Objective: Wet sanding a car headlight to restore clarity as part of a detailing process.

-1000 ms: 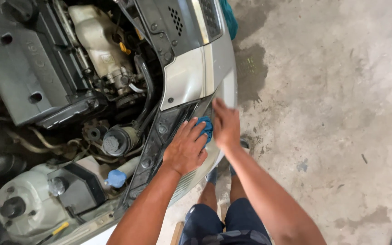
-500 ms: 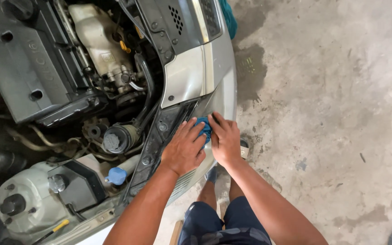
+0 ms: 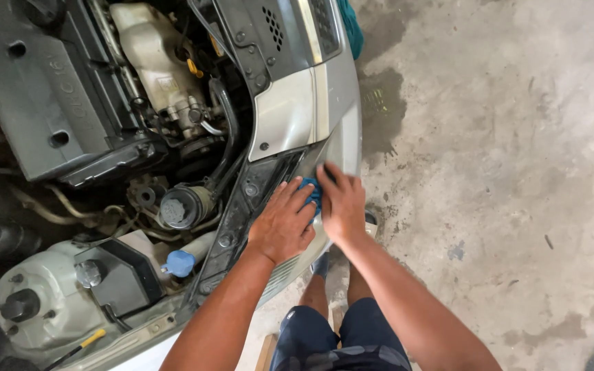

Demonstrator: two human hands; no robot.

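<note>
Left hand: the left hand (image 3: 282,223) lies palm down on the black front panel (image 3: 256,189) of the car, fingers spread flat and pointing toward 1 o'clock; its fingertips touch the blue cloth (image 3: 311,192). It grips nothing that shows.
Right hand: the right hand (image 3: 340,203) sits just at 3 o'clock of the left hand, pressed flat on the silver bumper (image 3: 342,137), fingers pointing to 12 o'clock, its thumb side against the cloth. Whether it pinches the cloth I cannot tell.
Blue cloth: a small bunched rag, wedged between the two hands at the seam of panel and bumper; only a small patch shows.
Engine bay: open, filling the frame from 8 to 12 o'clock; a grey engine cover (image 3: 42,89) lies at 10 o'clock.
Round black cap (image 3: 177,207): at 9 o'clock of the left hand, well apart from it.
Blue cap (image 3: 180,263): at 8 o'clock of the left hand, beside a pale reservoir (image 3: 42,299).
Yellow-handled dipstick (image 3: 89,339): at 7 o'clock, near the frame's lower edge.
Floor: stained concrete floor (image 3: 503,172) from 1 to 5 o'clock.
Person: dark blue shorts (image 3: 324,340) at 6 o'clock, legs under the forearms.
</note>
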